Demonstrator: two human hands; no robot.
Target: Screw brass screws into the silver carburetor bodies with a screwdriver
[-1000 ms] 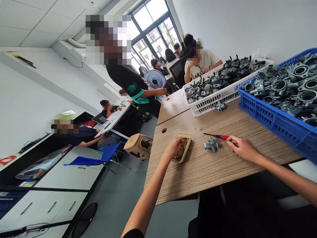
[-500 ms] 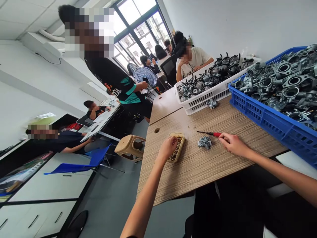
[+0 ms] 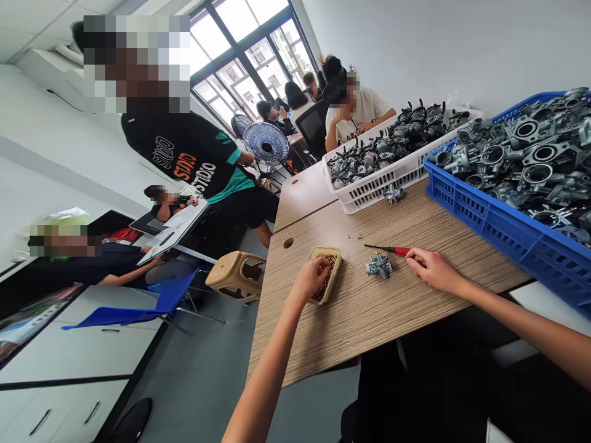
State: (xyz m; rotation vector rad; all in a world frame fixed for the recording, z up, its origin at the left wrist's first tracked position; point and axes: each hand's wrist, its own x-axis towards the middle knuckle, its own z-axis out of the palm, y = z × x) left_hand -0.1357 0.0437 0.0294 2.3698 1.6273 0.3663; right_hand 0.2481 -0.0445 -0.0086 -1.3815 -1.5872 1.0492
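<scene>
My left hand (image 3: 312, 278) dips into a small tray (image 3: 338, 266) of tiny brass-coloured parts (image 3: 330, 280), its fingers pinched together. Whether a part is between those fingertips cannot be made out. A screwdriver (image 3: 401, 251) with a red handle and dark shaft is gripped in my right hand (image 3: 431, 269), which rests on the table and points the shaft left. Between my hands a grey metal carburetor (image 3: 379, 265) lies on the wood-grain table (image 3: 415, 307). Two tiny brass pieces (image 3: 359, 236) lie loose beyond it.
Behind stands a white crate (image 3: 369, 198) full of carburetors, with one carburetor (image 3: 393, 194) against its side. A blue crate (image 3: 489, 218) of metal carburetor bodies fills the right. A beige stool (image 3: 235, 274) is left of the table. One co-worker (image 3: 184, 147) stands near a fan (image 3: 265, 144); others sit.
The view has shifted slightly. My left hand stays at the tray with its fingers drawn in, and my right hand keeps the screwdriver. The standing co-worker has turned, showing more of the shirt.
</scene>
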